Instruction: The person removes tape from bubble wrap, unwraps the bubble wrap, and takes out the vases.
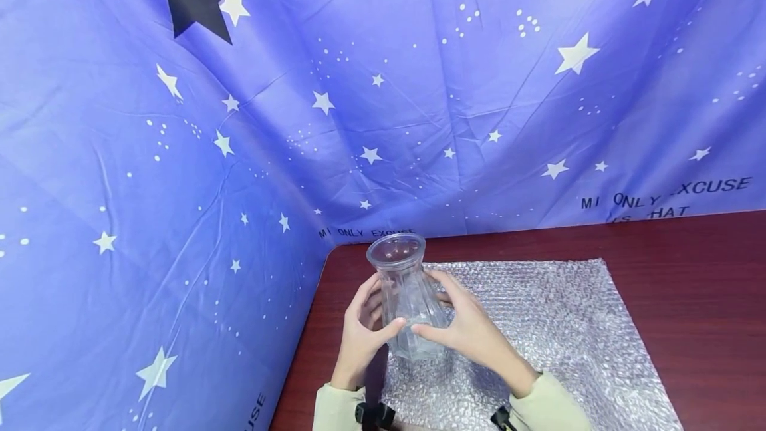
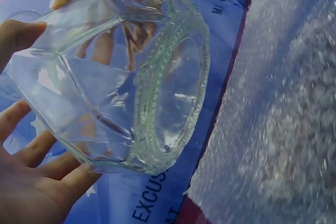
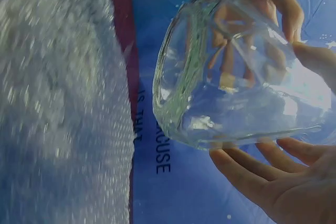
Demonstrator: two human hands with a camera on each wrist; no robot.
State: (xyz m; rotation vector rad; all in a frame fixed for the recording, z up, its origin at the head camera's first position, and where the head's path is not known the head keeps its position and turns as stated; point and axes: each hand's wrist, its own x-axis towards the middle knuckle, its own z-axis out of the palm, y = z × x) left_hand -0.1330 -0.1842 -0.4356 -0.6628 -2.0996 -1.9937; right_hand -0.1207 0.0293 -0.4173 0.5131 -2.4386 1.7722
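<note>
A clear glass vase (image 1: pixel 413 304) with a flared round rim and faceted sides is held upright between two hands. My left hand (image 1: pixel 361 331) grips its left side, thumb across the front and fingers spread behind. On the other side my right hand (image 1: pixel 469 321) holds it the same way, its thumb close to the left thumb. In the left wrist view the vase's thick ribbed base (image 2: pixel 170 93) is free of fingers. The right wrist view shows fingertips (image 3: pixel 223 156) against the vase's wall, with the other hand visible through the glass.
A silvery sheet of bubble wrap (image 1: pixel 556 324) lies on the dark red wooden table (image 1: pixel 706 285), under and to the right of the vase. Blue star-printed cloth (image 1: pixel 419 118) hangs behind and along the left side. Black straps (image 1: pixel 375 414) sit at the wrists.
</note>
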